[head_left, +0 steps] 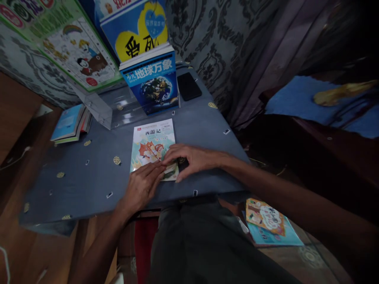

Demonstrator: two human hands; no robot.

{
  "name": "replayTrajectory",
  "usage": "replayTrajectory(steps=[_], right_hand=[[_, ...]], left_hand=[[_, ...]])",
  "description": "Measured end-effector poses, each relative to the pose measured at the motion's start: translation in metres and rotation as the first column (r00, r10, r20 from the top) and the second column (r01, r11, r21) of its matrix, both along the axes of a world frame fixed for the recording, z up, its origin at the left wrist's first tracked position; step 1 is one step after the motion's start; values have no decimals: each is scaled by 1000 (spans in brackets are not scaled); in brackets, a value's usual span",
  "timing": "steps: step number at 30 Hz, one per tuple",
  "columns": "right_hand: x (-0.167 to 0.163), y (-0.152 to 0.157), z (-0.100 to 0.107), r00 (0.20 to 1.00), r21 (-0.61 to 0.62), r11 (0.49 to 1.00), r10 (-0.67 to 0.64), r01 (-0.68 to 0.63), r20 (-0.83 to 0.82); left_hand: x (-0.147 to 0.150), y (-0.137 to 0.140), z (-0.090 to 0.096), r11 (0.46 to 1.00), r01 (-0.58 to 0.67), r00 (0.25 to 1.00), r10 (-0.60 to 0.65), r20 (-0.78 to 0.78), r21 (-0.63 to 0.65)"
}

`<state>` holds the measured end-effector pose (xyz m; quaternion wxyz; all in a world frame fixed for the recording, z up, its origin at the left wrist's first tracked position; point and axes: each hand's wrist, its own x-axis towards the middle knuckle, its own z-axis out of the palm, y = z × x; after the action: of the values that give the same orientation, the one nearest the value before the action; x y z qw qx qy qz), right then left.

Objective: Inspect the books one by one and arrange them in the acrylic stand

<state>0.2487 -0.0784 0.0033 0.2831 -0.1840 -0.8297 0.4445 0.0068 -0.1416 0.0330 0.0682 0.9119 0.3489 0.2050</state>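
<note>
1. Table (pixel 89 177): covered in a blue-grey cloth with small round and rectangular marks; it carries all items listed in entries 2 to 7.
2. Picture book (pixel 152 144): thin, pale cover with a cartoon figure and a red label at its top. It lies flat, face up, near the middle of the table's near edge.
3. Left hand (pixel 142 187): laid palm down on the near left corner of the picture book, fingers extended and flat, pressing rather than gripping; nothing is enclosed in it.
4. Right hand (pixel 192 157): laid palm down across the near right corner of the picture book, fingers spread and reaching leftward over the cover, part of the palm on the cloth. Flat, not closed round anything.
5. Blue globe book (pixel 155 85): stands upright toward the far edge, just behind the picture book, cover facing the person.
6. Yellow-and-blue book (pixel 136 27): upright behind the globe book, partly hidden by it.
7. Further table items: clear plastic stand (pixel 109 108) left of the globe book; black phone (pixel 188 86) flat near the far right corner; stack of thin books (pixel 71 123) at the left edge.
8. Floor books (pixel 271 223): lying off the table, below its near right corner.
</note>
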Motion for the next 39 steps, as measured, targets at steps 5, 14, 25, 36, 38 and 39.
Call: replayTrajectory(steps=[5,14,25,36,38,39], right_hand=[[-6,-5,-3,997,80,994,-73,72,16],[0,-4,7,990,17,990,-137,137,16],[-5,86,-19,812,411,814,-532,411,242],[5,-31,6,877,262,901,-410,346,251],[2,-42,8,922,165,943,-320,289,216],[2,-44,9,931,131,950,-305,284,199]], left_hand=[[0,-2,-2,1000,3,1000,-3,-5,20],[0,-4,-4,999,-8,1000,9,-14,32],[37,-31,-18,978,-94,953,143,-269,185],[-45,1,5,905,-358,872,412,-266,229],[-39,5,5,914,-354,877,398,-269,199],[-33,6,4,926,-330,891,369,-263,183]])
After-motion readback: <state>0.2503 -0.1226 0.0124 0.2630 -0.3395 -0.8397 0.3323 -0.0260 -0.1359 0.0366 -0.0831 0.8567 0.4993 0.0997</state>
